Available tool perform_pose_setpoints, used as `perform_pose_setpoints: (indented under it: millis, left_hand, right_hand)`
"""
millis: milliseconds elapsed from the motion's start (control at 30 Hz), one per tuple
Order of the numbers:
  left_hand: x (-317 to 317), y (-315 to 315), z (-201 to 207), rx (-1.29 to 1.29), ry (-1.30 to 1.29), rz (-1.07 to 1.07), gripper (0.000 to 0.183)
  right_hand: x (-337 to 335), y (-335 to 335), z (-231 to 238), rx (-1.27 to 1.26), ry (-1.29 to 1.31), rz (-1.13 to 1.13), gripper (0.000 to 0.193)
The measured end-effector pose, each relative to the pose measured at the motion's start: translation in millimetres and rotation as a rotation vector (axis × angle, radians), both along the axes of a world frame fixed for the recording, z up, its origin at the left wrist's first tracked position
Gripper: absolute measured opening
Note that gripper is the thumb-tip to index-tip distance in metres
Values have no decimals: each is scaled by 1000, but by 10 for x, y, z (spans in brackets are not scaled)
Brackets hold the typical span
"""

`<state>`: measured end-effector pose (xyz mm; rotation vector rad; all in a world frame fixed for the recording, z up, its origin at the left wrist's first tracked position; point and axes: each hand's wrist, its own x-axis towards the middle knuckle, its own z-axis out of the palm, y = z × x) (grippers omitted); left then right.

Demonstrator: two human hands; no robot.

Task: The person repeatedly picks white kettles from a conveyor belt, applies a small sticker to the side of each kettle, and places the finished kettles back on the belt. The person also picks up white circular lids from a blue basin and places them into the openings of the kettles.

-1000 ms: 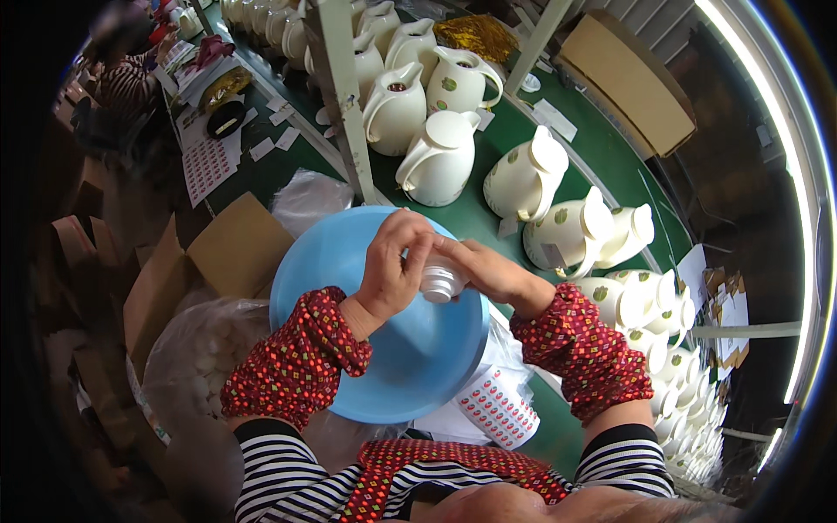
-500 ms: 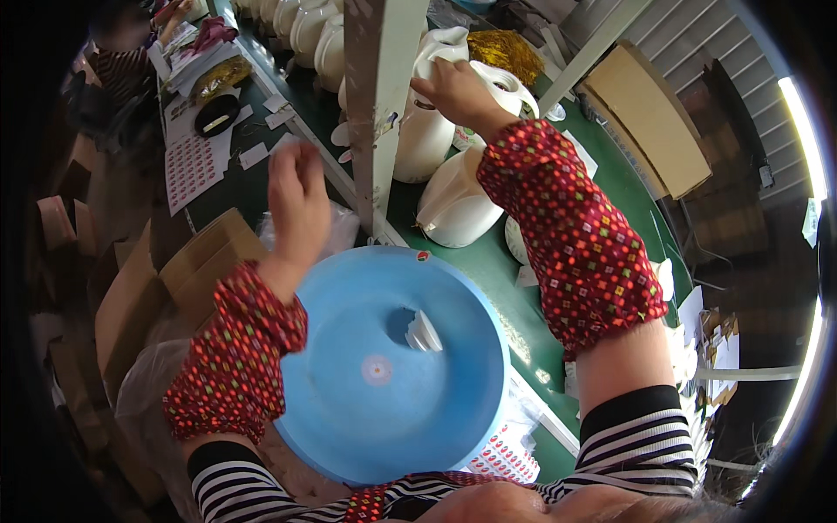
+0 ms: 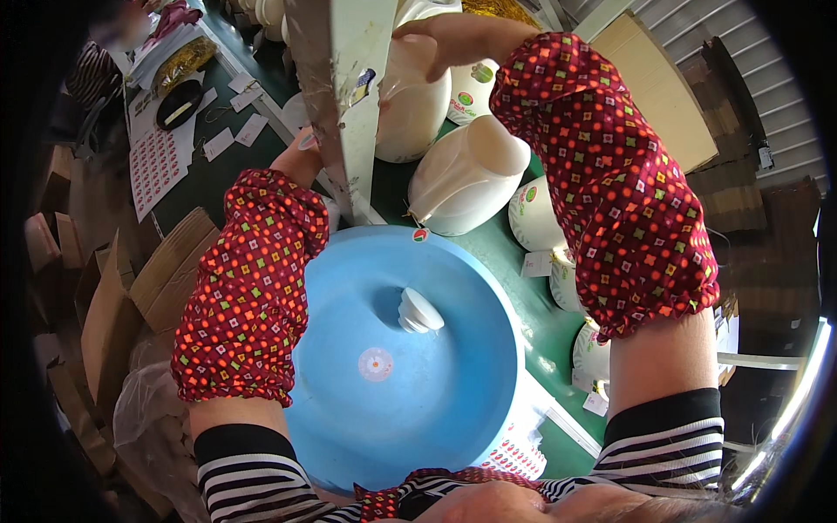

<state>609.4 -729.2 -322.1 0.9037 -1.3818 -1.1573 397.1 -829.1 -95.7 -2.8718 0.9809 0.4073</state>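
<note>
My right hand (image 3: pixel 453 42) reaches over a tall white jug (image 3: pixel 411 105), thumb against its upper side and the other fingers partly behind the post. My left hand (image 3: pixel 298 159) is beside the post, which hides most of its fingers; a small pale round piece (image 3: pixel 308 140) shows at it. Nearer me, a second white jug (image 3: pixel 466 179) stands on the green table, apart from both hands. A wide blue basin (image 3: pixel 349 436) sits below my forearms, with a small white cup-like piece (image 3: pixel 421 311) inside.
A pale metal post (image 3: pixel 349 122) rises between my hands. Several printed white jugs (image 3: pixel 534 213) with tags line the right side of the green table (image 3: pixel 514 292). Sticker sheets (image 3: pixel 159 170) and tags lie far left. Open cardboard boxes (image 3: pixel 113 301) stand at the left.
My left hand has moved forward and right to the post. My right hand has shifted forward along the tall jug's top. The basin and nearer jug appear slightly shifted as the view moved.
</note>
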Motion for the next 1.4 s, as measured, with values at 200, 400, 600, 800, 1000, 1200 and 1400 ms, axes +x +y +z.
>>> perform_pose_setpoints:
  millis: [200, 400, 600, 800, 1000, 1200, 1400]
  left_hand:
    - [-70, 78, 96, 171, 493, -244, 35]
    - [-129, 58, 140, 139, 443, -227, 35]
    - [-137, 80, 154, 163, 472, -237, 35]
    - [-189, 87, 153, 158, 335, -125, 37]
    - [-151, 109, 174, 188, 134, -69, 38]
    - [-136, 90, 125, 114, 131, -105, 38]
    - [-124, 140, 123, 130, -34, 16, 37]
  right_hand:
    - [179, 361, 513, 106, 114, -387, 87]
    - [206, -58, 14, 119, 2, -97, 97]
    - [217, -64, 29, -50, 67, 62, 87]
    - [66, 122, 196, 22, -55, 184, 70]
    - [159, 362, 188, -81, -18, -268, 72]
    - [57, 563, 43, -228, -361, -151, 75]
    - [94, 459, 337, -178, 44, -248, 72]
